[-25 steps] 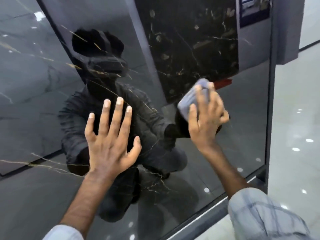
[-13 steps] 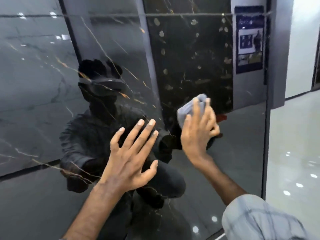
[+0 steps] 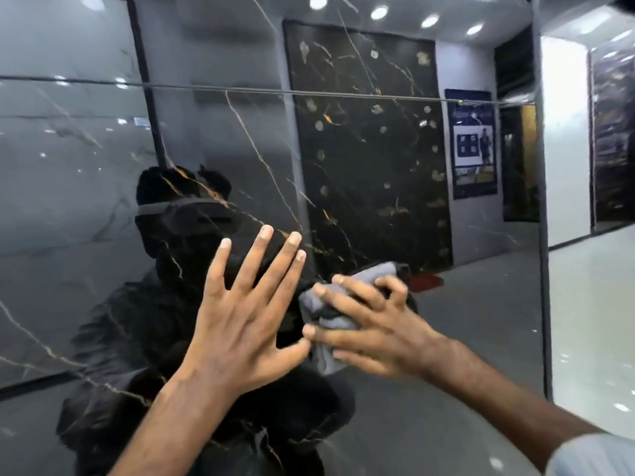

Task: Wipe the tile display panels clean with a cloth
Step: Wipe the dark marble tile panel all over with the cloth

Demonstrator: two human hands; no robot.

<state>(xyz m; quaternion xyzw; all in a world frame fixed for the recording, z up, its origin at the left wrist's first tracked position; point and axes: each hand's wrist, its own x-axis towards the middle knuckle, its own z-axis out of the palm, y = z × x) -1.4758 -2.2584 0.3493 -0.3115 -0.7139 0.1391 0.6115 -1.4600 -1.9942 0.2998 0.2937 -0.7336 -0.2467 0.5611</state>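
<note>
Grey cloth (image 3: 326, 314), bunched and gripped by the right hand (image 3: 374, 334), pressed low on the tile panel (image 3: 86, 269); the left hand (image 3: 237, 324) (fingers spread, holding nothing) faced that panel. Flattening it would likely wipe cleaner.

We've got our left hand (image 3: 237, 324) spread in front of the tile panel (image 3: 86, 269), our right hand (image 3: 374, 331) just beside it on the right with the cloth (image 3: 324, 359) between it and the panel, the seam (image 3: 240, 88) above both, the edge strip (image 3: 541, 235) further right, and the floor (image 3: 591, 321) beyond.
</note>
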